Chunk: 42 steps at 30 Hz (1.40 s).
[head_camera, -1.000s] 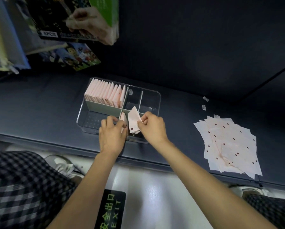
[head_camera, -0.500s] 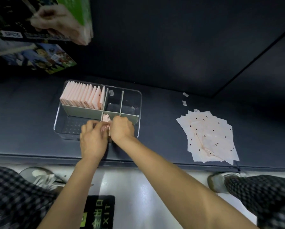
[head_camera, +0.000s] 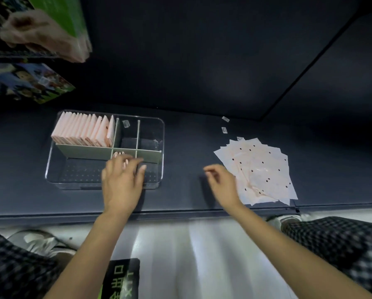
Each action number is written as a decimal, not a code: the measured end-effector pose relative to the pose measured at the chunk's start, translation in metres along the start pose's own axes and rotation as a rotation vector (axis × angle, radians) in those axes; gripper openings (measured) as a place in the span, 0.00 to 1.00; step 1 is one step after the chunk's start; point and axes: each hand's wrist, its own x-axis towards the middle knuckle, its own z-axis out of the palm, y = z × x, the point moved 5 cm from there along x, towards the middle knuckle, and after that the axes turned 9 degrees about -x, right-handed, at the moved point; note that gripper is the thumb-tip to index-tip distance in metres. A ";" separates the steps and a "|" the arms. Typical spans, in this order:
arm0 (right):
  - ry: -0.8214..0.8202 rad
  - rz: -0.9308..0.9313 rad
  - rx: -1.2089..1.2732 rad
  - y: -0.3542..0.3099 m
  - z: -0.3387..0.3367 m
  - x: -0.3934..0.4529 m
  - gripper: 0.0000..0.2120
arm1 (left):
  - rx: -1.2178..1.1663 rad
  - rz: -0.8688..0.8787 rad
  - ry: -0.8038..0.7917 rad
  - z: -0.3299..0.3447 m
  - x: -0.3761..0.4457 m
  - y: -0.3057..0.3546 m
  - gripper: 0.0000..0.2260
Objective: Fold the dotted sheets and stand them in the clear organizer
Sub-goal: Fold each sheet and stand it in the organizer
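Upright, folded sheets (head_camera: 83,131) — row running left-right, organizer (head_camera: 161,147)

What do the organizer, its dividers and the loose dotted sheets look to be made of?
Organizer: clear rigid plastic, likely acrylic; the shelf shows through its glossy walls. Dividers: opaque pale grey-green panels, matte, probably plastic, though card is possible. Dotted sheets: thin pale pink paper or tissue-like material; they lie flat, fanned, with slight wrinkles and dark dots.
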 end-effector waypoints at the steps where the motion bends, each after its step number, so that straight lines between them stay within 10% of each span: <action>1: 0.049 0.075 0.024 0.025 -0.014 -0.002 0.07 | -0.048 0.088 -0.022 0.004 -0.001 0.017 0.10; 6: 0.035 0.391 -0.146 0.129 -0.058 -0.012 0.17 | -0.140 0.330 -0.362 0.052 -0.027 0.075 0.13; 12: -0.082 0.449 -0.275 0.179 -0.065 -0.022 0.16 | 0.031 0.170 -0.718 0.111 -0.069 0.042 0.18; 25: 0.119 0.463 -0.188 0.185 -0.058 0.001 0.12 | 0.108 0.136 -0.703 0.127 -0.082 0.030 0.19; 30: 0.191 0.116 -0.191 0.130 -0.058 0.000 0.08 | -0.007 0.131 -0.669 0.129 -0.073 0.053 0.19; 37: -0.231 -0.317 -0.204 0.037 0.001 -0.043 0.11 | -0.133 0.127 -0.723 0.130 -0.065 0.070 0.28; 42: -0.521 -0.228 -0.153 0.015 0.017 -0.051 0.13 | -0.169 -0.061 -0.753 0.121 -0.065 0.049 0.06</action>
